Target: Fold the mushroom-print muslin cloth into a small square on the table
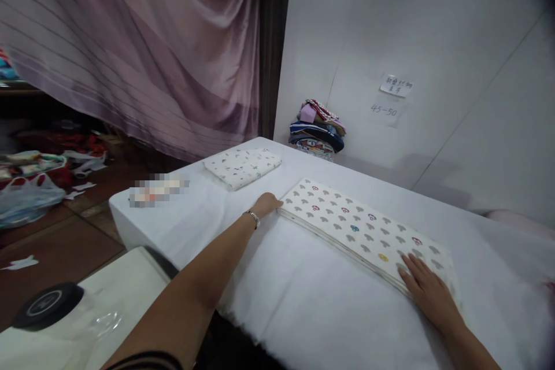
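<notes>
A long folded white cloth with small heart prints (364, 225) lies across the white-covered table (312, 300). My left hand (266, 204) reaches far out and rests at the cloth's left end, its fingers curled against or under the edge. My right hand (425, 286) lies flat, fingers spread, on the cloth's near right end. A bracelet sits on my left wrist.
A second folded patterned cloth (243, 166) lies at the table's far left. A stack of folded colourful fabrics (317, 130) sits against the white wall. A purple curtain (165, 52) hangs on the left; plastic bags (30, 185) litter the floor. A black-lidded container (47, 306) stands near left.
</notes>
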The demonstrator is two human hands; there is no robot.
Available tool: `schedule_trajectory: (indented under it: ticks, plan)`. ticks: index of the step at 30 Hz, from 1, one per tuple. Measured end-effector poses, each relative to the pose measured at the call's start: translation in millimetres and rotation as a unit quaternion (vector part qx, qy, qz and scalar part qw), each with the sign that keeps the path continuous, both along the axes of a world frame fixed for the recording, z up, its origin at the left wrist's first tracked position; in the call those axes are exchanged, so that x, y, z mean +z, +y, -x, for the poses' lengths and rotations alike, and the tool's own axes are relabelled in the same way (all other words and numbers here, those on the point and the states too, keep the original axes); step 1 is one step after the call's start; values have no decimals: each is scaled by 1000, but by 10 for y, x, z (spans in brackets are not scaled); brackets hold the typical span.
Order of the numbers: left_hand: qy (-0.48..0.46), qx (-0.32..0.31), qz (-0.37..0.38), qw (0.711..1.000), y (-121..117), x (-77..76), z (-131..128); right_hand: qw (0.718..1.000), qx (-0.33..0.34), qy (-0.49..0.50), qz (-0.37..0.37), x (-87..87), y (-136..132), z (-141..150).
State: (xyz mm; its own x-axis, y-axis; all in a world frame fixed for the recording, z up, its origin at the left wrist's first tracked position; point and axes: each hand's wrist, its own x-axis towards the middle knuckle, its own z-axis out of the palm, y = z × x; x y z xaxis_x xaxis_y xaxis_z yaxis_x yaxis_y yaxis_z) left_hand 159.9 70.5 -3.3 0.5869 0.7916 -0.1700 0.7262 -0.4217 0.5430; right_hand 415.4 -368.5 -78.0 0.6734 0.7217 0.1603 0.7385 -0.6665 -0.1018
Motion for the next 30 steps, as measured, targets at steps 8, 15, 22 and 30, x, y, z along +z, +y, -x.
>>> schedule_trajectory:
  ticks: [8,15,22,30]
  plan:
    - [52,-31,-9,998,-40,82,-73,1000,-15,8,-9,28,29,24]
    - [36,-44,-35,998,-44,118,-169,1000,-21,22,-1,135,65,100]
    - [-1,-31,-33,999,-48,65,-127,999,-25,34,2,248,106,169]
    - [-105,-128,-184,969,-376,80,-113,998,-5,23,-61,334,188,270]
